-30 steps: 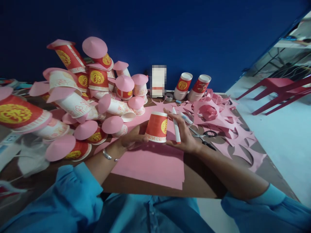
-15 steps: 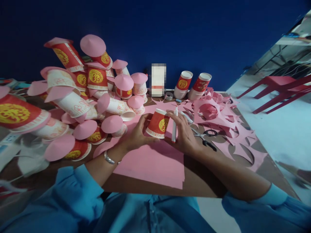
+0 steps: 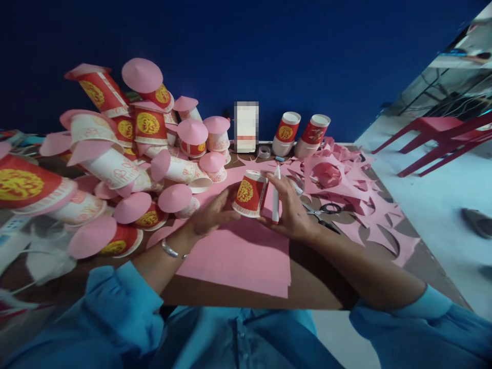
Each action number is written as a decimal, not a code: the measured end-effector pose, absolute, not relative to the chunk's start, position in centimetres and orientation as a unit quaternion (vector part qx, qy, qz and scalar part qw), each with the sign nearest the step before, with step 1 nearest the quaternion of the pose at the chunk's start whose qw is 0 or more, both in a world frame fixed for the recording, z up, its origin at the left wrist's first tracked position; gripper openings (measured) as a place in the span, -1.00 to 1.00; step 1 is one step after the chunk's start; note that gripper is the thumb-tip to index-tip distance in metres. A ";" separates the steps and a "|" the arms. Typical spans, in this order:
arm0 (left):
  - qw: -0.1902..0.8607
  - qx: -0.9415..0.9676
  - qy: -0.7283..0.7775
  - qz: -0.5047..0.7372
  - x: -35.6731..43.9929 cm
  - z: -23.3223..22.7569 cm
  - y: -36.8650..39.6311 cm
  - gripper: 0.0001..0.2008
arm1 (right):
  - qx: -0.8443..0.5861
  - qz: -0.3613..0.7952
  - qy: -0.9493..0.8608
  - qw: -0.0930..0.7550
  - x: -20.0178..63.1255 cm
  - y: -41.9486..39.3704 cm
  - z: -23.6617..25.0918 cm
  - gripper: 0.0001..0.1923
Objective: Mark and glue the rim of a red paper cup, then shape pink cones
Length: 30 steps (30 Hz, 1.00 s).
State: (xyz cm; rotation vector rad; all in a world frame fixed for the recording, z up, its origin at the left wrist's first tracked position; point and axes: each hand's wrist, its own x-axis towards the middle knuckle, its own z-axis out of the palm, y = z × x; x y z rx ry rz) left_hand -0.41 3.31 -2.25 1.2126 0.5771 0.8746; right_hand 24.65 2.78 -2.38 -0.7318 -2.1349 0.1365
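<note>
Between my hands a red-and-white paper cup (image 3: 249, 195) with a yellow emblem is held upside down, its wide rim downward, above pink paper sheets (image 3: 238, 261). My left hand (image 3: 215, 212) curves around its left side, fingers partly hidden behind it. At the cup's right side my right hand (image 3: 290, 207) steadies it and also holds a slim white marker-like pen (image 3: 275, 197) with red at its lower end. Scissors (image 3: 323, 211) with black handles lie just right of my right hand, partly covered by it.
Many paper cups with pink cone tops (image 3: 175, 198) are heaped on the left. Two stacks of cups (image 3: 286, 133) stand by the blue wall, near a tape roll (image 3: 264, 151). Pink paper offcuts (image 3: 361, 205) cover the table's right side. A red stool (image 3: 434, 136) stands beyond.
The cup has turned in my hands, so its yellow emblem now shows on the left and a side seam faces right. The view has shifted slightly.
</note>
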 end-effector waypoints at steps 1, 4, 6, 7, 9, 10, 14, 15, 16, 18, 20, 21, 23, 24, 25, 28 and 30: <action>0.667 0.570 0.279 0.391 -0.4 -2.3 3.3 -0.09 | -0.305 0.039 -0.856 0.417 24.5 2.7 -2.5 0.04; 0.611 0.619 0.336 0.361 -0.2 -2.3 3.1 -0.04 | -0.314 0.016 -0.861 0.401 24.1 2.4 -2.6 0.07; 0.613 0.618 0.348 0.347 -0.1 -2.2 3.0 -0.12 | -0.297 0.011 -0.866 0.402 23.9 2.3 -2.4 0.08; 0.625 0.609 0.346 0.345 0.0 -2.1 3.0 -0.16 | -0.286 0.010 -0.869 0.404 23.9 2.3 -2.2 0.09; 0.650 0.585 0.337 0.348 0.0 -1.9 3.0 -0.21 | -0.270 0.014 -0.869 0.416 24.0 2.1 -1.8 0.07; 0.663 0.571 0.332 0.352 0.0 -1.8 3.0 -0.23 | -0.265 0.015 -0.865 0.425 24.0 2.0 -1.5 0.04; 0.699 0.516 0.311 0.385 -0.2 -2.3 3.2 -0.27 | -0.270 -0.018 -0.829 0.489 24.6 1.0 -0.4 -0.33; 0.702 0.513 0.305 0.388 -0.2 -2.5 3.3 -0.26 | -0.273 -0.025 -0.821 0.500 24.7 0.8 -0.2 -0.42; 0.700 0.517 0.303 0.387 -0.3 -2.7 3.3 -0.26 | -0.275 -0.029 -0.819 0.502 24.7 0.5 0.1 -0.47; 0.685 0.540 0.306 0.381 -0.3 -2.9 3.3 -0.25 | -0.273 -0.039 -0.825 0.493 24.7 0.1 0.5 -0.51; 0.664 0.563 0.318 0.374 -0.3 -2.7 3.3 -0.24 | -0.268 -0.051 -0.833 0.481 24.6 -0.2 0.7 -0.54; 0.657 0.570 0.324 0.372 -0.2 -2.5 3.2 -0.22 | -0.269 -0.054 -0.833 0.480 24.4 -0.3 0.8 -0.54; 0.649 0.577 0.336 0.365 0.1 -2.0 3.1 -0.24 | -0.294 -0.043 -0.821 0.488 24.1 -0.5 0.8 -0.54; 0.642 0.582 0.342 0.362 0.3 -1.7 3.0 -0.27 | -0.306 -0.035 -0.812 0.496 24.0 -0.5 0.8 -0.55; 0.634 0.589 0.347 0.362 0.4 -1.5 3.0 -0.29 | -0.310 -0.028 -0.807 0.501 23.8 -0.5 0.8 -0.57; 0.600 0.616 0.357 0.366 0.5 -1.6 2.9 -0.32 | -0.276 -0.031 -0.823 0.496 23.6 -0.6 0.9 -0.69; 0.595 0.622 0.354 0.366 0.2 -2.2 3.0 -0.30 | -0.249 -0.046 -0.838 0.484 23.6 -0.6 1.1 -0.71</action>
